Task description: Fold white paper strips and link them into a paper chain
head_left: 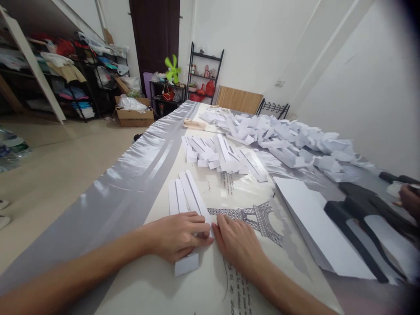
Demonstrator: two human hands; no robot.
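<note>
Bare and nearest of all, the left forearm (82, 269) crosses low from the left-hand corner, over a shiny silver-grey satin cloth (108, 210). Well beyond it on the floor stands an open brown cardboard box (135, 117). On the satin lies a cream, glossy mat (147, 288) printed with dark lettering, and on that a flat white paper strip with a dark lengthwise line (177, 197) runs away from the left hand (185, 232). Just right of it a second white strip, also dark-lined (194, 194), slants in toward the body, its near end under the left fingers. These curl together over it — whether they pinch or only press, I cannot tell. Below the same hand a short white paper end (187, 264) pokes out. Farther off sits a loose pile of similar strips (213, 153). The right hand (241, 243) has its fingers close together, the tips at the right edge of the slanting strip — I cannot tell whether they grip it. Past its knuckles is a printed black lattice tower (256, 218). Farther right, a large heap of creased white paper pieces (282, 135) spreads along the table's far side, large white sheets (315, 223) lie nearer, and another person's hand (410, 200) shows at the edge.
</note>
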